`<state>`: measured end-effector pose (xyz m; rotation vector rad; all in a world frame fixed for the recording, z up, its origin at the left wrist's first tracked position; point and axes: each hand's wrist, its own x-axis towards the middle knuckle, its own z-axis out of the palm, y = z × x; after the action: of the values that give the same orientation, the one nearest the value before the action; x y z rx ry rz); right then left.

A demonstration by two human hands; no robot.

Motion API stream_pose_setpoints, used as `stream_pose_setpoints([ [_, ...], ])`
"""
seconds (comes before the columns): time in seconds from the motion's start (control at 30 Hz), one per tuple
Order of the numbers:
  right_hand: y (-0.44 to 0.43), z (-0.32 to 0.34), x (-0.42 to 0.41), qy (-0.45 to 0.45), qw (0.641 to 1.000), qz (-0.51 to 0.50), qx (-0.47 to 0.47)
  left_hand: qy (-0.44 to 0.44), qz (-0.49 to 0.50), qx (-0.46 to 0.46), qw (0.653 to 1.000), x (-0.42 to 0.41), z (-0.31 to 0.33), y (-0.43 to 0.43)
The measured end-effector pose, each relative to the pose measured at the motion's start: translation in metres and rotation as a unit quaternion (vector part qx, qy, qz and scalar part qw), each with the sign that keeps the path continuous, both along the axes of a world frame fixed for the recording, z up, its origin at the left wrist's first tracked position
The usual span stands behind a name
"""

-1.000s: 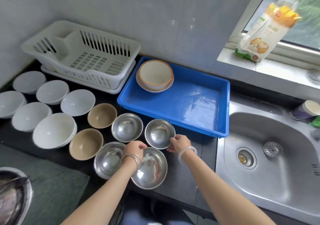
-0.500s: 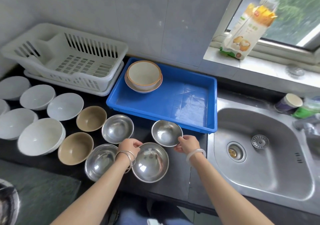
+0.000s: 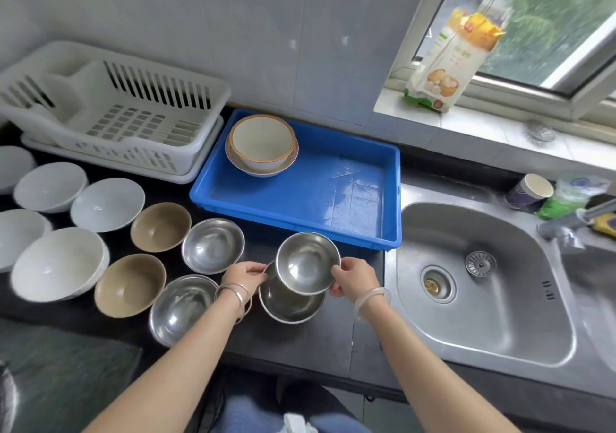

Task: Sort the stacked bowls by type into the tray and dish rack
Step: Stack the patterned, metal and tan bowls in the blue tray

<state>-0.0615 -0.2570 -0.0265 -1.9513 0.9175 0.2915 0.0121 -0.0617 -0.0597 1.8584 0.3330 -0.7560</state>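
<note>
Before the tray (image 3: 333,195), a raised bowl (image 3: 306,262) overlaps a lower bowl (image 3: 290,306) (perhaps touching).

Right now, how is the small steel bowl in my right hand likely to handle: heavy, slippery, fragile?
Probably light: the right hand pinches the small steel bowl by its rim. Its shiny surface looks smooth, so it may slip. Being metal, it's likely stiff and hard to break, though it could clang on the larger steel bowl below.

The dish rack (image 3: 133,125) stands left of the tray (image 3: 333,205), the sink (image 3: 500,326) to its right, bowls (image 3: 160,227) spread before both.
</note>
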Motion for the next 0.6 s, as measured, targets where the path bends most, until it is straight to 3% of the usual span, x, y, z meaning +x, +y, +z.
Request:
stream_pose_setpoints([
  [0.23, 0.020, -0.005, -0.005, 0.019, 0.996, 0.081, -0.041, 0.094, 0.088, -0.103, 0.986, -0.011, 0.016, 0.003],
  [0.6, 0.019, -0.023, -0.014, 0.052, 0.987, 0.103, -0.110, 0.086, 0.030, -0.065, 0.994, -0.016, 0.016, 0.004],
])
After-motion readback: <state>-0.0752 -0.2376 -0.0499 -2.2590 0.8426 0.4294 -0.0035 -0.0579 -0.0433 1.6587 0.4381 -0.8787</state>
